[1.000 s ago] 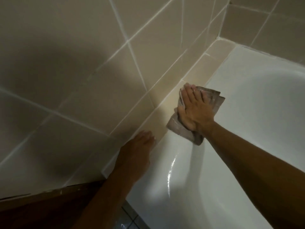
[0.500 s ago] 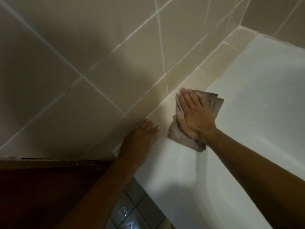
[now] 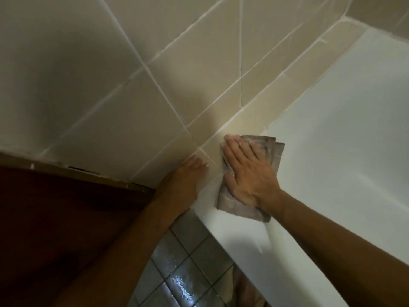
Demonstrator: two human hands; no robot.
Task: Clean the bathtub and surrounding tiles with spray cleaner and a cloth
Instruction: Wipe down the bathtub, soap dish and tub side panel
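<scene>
Fingers (image 3: 238,149) of right hand (image 3: 247,173): straight, close together, pressing folded cloth (image 3: 273,154) flat where tiled ledge (image 3: 250,116) meets bathtub (image 3: 332,140) rim. Left hand (image 3: 183,182): flat on ledge, bracing. Spray cleaner: not visible. Progress: ledge wipe underway; how much remains cannot be judged.

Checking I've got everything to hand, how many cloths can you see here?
1: the folded cloth lies on the tub's rim by the tiled ledge, pressed flat under the right hand. Others may be out of view.

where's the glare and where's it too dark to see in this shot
Head view: glare sits on the wet floor tiles; the wooden panel at lower left is nearly black; soft shadow darkens the wall tiles; the left hand is dim, and the straight grout lines bow.
</scene>
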